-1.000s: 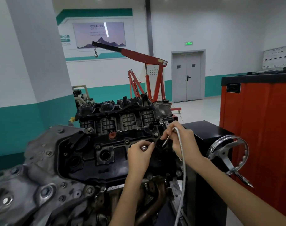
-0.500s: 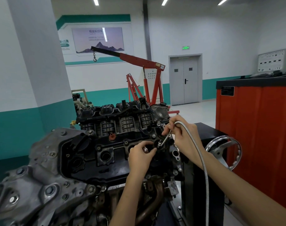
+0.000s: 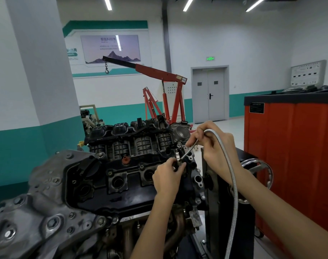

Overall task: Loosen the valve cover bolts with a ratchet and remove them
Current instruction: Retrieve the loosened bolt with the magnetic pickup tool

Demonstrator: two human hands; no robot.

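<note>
An engine sits on a stand, its black valve cover (image 3: 133, 189) facing me with open round wells. Small bolts (image 3: 110, 173) sit along the cover's upper edge. My right hand (image 3: 215, 144) grips a flexible silver metal shaft (image 3: 232, 180), which loops down past my forearm. Its thin tip slants down to the cover's right end. There my left hand (image 3: 166, 176) pinches a small metal part (image 3: 177, 155) at the shaft's tip, with its slim upper end sticking up above my fingers. No ratchet is in view.
A grey cast timing cover (image 3: 37, 212) bulges at lower left. The black intake manifold (image 3: 133, 141) lies behind the valve cover. The stand's chrome handwheel (image 3: 260, 165) and an orange cabinet (image 3: 294, 146) are close on the right. A red engine hoist (image 3: 159, 71) stands behind.
My right hand has risen and drawn the shaft tip upward. My left hand followed, and the small metal part now stands higher above the cover. The view has tilted up a little.
</note>
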